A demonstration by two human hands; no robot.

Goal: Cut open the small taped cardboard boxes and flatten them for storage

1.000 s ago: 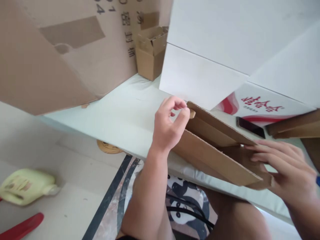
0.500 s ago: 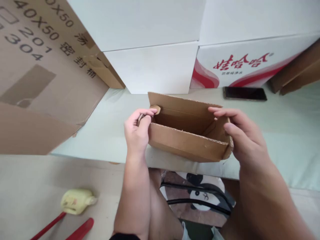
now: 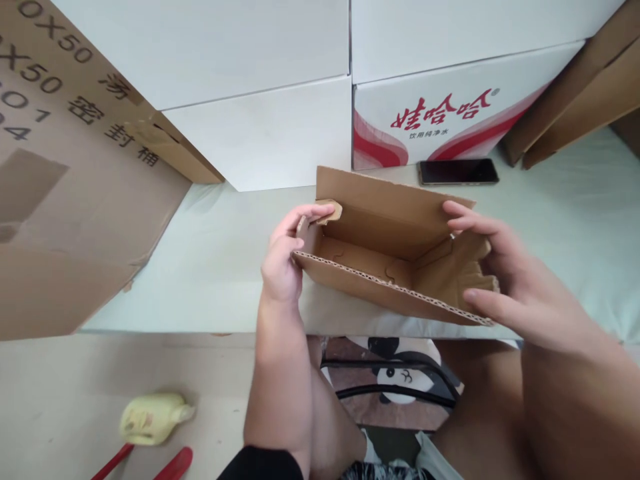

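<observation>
An open cardboard box (image 3: 370, 287) is tilted over the front of a pale green covered surface, its inside facing me. My left hand (image 3: 287, 257) grips the box's left end, fingers over a folded end flap (image 3: 330, 211) and thumb at the near wall's corner. At the right end, my right hand (image 3: 505, 267) holds the box with fingertips against the far wall and thumb over the bent right end flap (image 3: 473, 263). Curved cut lines show on the bottom inside the box. Part of each palm is hidden.
White cartons (image 3: 260, 133) stand behind, one with red lettering (image 3: 443, 110). A phone (image 3: 459, 171) lies before it. A large brown carton (image 3: 100, 220) stands left, brown cardboard (image 3: 570, 87) right. On the floor are a yellow bottle (image 3: 153, 419) and red bars (image 3: 175, 463). A panda-print item (image 3: 405, 383) sits below.
The box has shifted slightly right and tipped so more of its inside shows. My right hand has moved right, and the right end flap now leans outward. The camera view has shifted.
</observation>
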